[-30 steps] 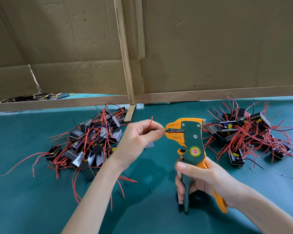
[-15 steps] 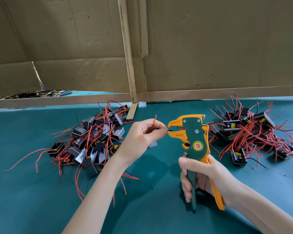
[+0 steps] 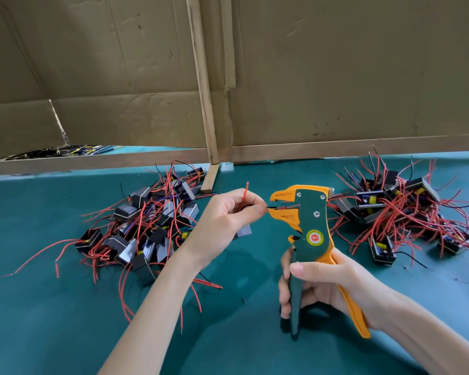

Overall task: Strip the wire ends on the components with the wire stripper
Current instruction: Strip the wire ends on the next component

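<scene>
Left hand [image 3: 222, 223] feeds black wire [image 3: 270, 207] into wire stripper [image 3: 305, 220] (right hand [image 3: 328, 282] holding)

The component [image 3: 244, 230] in the left grip [image 3: 222, 226] is largely concealed by the palm. The right pile [image 3: 406, 212] is cropped at the right edge. The state of the wire tip [image 3: 271, 207] cannot be resolved.

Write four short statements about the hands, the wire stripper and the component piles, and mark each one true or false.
1. The right hand holds the wire stripper by its handles. True.
2. The wire stripper lies flat. False: it is held upright, jaws pointing toward the left hand.
3. The left hand pinches a black wire end at the stripper's jaws. True.
4. All the components sit in one pile. False: a left pile and a right pile flank the hands.
</scene>
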A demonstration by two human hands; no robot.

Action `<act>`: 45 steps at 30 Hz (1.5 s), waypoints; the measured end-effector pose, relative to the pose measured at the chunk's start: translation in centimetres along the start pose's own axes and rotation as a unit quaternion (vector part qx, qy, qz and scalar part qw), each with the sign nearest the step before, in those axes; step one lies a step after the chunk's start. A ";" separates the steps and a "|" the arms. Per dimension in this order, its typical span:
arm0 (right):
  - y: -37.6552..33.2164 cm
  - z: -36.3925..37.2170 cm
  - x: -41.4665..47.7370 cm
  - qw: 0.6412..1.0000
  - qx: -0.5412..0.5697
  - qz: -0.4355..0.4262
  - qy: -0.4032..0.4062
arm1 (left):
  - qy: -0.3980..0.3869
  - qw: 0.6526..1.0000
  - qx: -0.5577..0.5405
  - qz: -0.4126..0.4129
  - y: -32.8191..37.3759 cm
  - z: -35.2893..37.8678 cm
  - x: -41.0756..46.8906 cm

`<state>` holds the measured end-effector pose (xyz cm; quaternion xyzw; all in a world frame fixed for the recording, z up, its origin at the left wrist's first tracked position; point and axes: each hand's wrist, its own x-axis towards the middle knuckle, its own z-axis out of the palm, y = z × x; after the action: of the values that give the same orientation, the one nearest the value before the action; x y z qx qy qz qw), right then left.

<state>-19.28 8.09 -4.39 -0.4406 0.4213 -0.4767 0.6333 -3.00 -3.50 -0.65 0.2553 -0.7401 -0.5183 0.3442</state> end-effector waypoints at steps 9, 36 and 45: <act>0.0 0.2 -0.1 1.000 -0.001 -0.004 0.015 | -0.003 1.000 -0.006 0.012 0.2 0.0 0.0; 0.6 0.0 0.0 0.998 -0.052 -0.018 0.019 | -0.012 1.000 -0.010 0.020 0.6 -0.3 0.0; 0.9 1.0 -0.2 0.996 -0.050 -0.025 0.073 | -0.020 1.000 -0.011 0.011 0.5 0.0 -0.1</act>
<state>-18.13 8.62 -4.99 -0.4455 0.4789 -0.5017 0.5661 -2.94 -3.28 -0.19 0.2330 -0.7441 -0.5273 0.3376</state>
